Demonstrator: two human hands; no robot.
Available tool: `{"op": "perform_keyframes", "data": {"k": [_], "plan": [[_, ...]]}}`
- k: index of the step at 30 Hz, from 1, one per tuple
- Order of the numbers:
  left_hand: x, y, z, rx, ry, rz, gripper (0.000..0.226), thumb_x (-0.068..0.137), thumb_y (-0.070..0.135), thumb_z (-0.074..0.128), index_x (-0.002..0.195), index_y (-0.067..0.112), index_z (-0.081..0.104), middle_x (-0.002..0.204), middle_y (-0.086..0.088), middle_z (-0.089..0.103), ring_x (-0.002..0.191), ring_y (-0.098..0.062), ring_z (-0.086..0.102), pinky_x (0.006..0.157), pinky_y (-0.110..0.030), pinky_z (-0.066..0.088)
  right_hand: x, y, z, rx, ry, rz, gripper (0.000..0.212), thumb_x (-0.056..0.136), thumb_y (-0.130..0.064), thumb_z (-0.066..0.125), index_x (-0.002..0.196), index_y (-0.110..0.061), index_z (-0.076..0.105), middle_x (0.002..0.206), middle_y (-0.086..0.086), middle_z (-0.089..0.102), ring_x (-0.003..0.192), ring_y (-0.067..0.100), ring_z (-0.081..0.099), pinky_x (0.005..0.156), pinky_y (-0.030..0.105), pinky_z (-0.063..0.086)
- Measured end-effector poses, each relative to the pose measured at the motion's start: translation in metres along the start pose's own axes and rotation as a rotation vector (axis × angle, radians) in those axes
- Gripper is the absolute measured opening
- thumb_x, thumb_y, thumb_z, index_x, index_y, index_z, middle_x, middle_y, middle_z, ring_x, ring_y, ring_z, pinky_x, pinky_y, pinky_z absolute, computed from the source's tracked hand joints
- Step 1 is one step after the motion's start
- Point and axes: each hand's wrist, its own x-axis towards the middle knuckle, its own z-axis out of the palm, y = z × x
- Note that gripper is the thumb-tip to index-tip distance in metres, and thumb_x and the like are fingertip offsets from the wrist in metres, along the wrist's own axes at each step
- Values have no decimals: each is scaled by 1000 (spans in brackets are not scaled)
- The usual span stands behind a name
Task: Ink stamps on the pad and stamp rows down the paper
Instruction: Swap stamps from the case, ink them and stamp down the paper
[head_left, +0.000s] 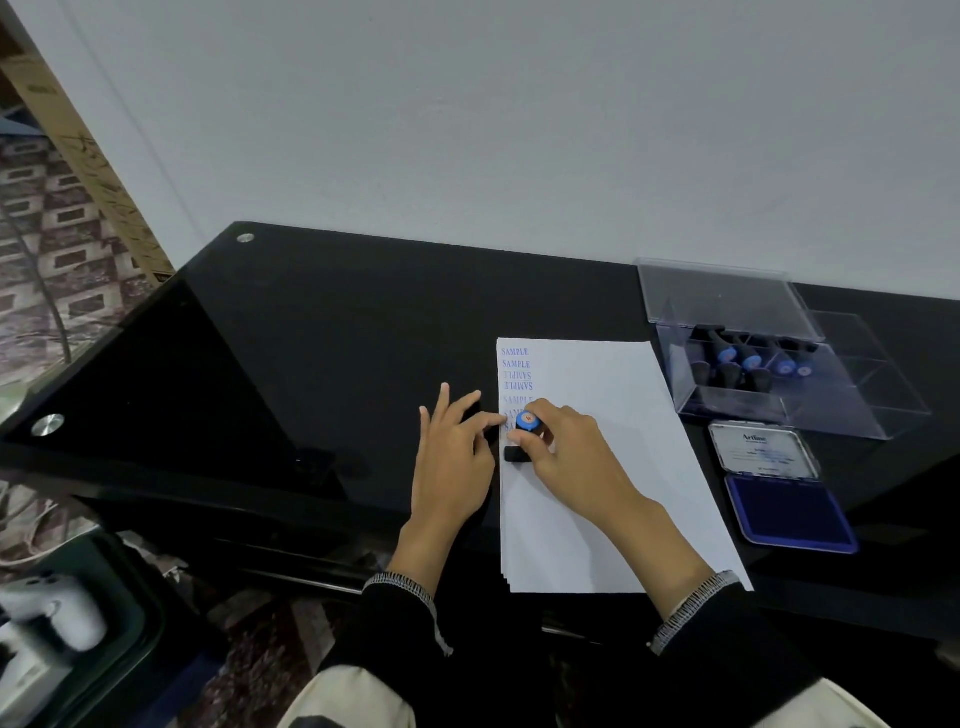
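**Stamp pressed on the paper's left column**

Worktop (322, 332), black and glossy, carries the paper (613, 467), the landmark here. Right of the paper stands a clear box (769, 364) of spare stamps, lid open; nearer, also right of the paper, lies the open ink pad (789, 514). On the paper's left edge, below blue SAMPLE prints (516, 364), the right hand (566, 452) grips a blue-capped stamp (525, 431), fingers curled round it. The left hand (454, 457) rests flat, fingers spread, at that edge.
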Motion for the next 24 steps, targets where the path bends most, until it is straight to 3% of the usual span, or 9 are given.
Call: {"op": "perform_keyframes", "data": {"k": [14, 18, 24], "plan": [[-2, 1, -1, 27, -5, -11, 51, 88, -4, 43, 121, 29, 63, 145, 5, 44, 146, -13, 13, 119, -34, -6, -10, -3, 5, -27, 121, -61, 22, 92, -30, 59, 106, -13, 57, 95, 4, 68, 67, 12, 52, 59, 6, 36], [-2, 1, -1, 31, -2, -14, 52, 87, -4, 42, 121, 30, 62, 145, 6, 44, 146, -11, 14, 120, -33, -5, 3, -4, 1, -63, 75, -10, 22, 93, -33, 56, 105, -14, 56, 97, 5, 69, 68, 16, 54, 62, 25, 48], [-2, 1, 0, 33, -3, -21, 47, 90, -1, 43, 121, 30, 62, 145, 7, 44, 144, -9, 19, 118, -31, -6, -15, -2, 10, -70, 151, -48, 19, 92, -29, 59, 104, -15, 55, 93, 3, 67, 67, 14, 53, 61, 20, 45]]}}
